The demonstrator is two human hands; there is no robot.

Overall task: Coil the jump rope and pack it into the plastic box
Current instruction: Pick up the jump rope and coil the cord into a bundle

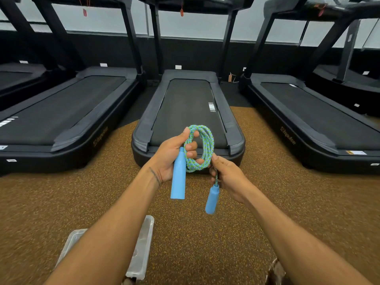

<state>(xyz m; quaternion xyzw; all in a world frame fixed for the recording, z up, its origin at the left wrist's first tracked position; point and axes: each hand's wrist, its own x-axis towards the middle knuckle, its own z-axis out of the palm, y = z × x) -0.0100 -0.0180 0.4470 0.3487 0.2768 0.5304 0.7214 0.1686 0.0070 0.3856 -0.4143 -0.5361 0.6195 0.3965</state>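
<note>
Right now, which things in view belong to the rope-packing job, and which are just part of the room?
For the job:
- coiled rope, looped in the left hand
- long blue handle, also in the left hand
- second blue handle, hanging below the right hand
- clear plastic box on the floor, partly hidden by the left forearm

Just there:
- treadmills
- speckled floor

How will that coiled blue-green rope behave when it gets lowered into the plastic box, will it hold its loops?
Probably floppy: the braided rope hangs in soft loops around the left hand. Once released, the coil may spring loose. The dangling handle below the right hand looks likely to swing.
</note>
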